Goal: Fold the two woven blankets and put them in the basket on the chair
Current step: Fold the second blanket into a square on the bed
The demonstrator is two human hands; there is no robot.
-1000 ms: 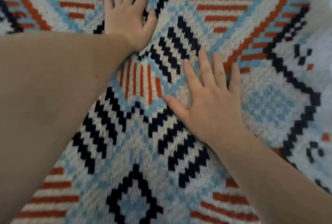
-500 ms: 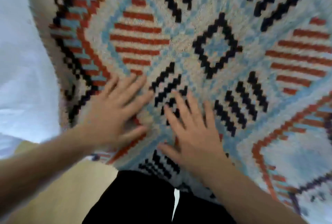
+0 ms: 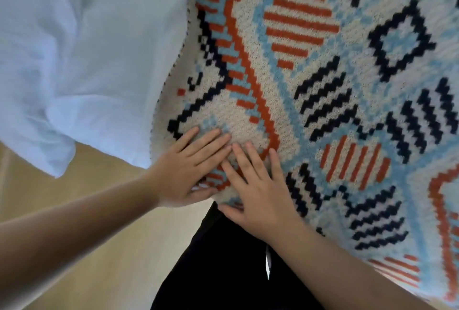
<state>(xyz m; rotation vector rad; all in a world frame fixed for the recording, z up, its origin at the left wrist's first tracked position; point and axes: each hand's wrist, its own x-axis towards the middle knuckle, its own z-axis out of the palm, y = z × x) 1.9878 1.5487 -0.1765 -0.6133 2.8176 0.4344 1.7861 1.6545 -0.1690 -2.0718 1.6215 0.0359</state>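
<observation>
A woven blanket [image 3: 323, 66] with cream, light blue, orange and black geometric patterns lies spread across the right and upper part of the head view. My left hand [image 3: 191, 168] presses flat on its near left corner, fingers straight; the thumb sits at the blanket's edge. My right hand [image 3: 258, 188] lies flat beside it, fingers straight and spread on the weave, its fingertips touching those of the left hand. The second blanket, the basket and the chair are out of view.
A white sheet [image 3: 82, 49] covers the bed to the left of the blanket, its corner hanging over the edge. Light wooden floor [image 3: 87, 247] shows below. My black trousers [image 3: 223, 267] stand against the bed's near edge.
Both hands have slid leftward and toward me across the blanket to its near left corner, coming closer together. The view has swung toward the bed's edge, so the floor and sheet show.
</observation>
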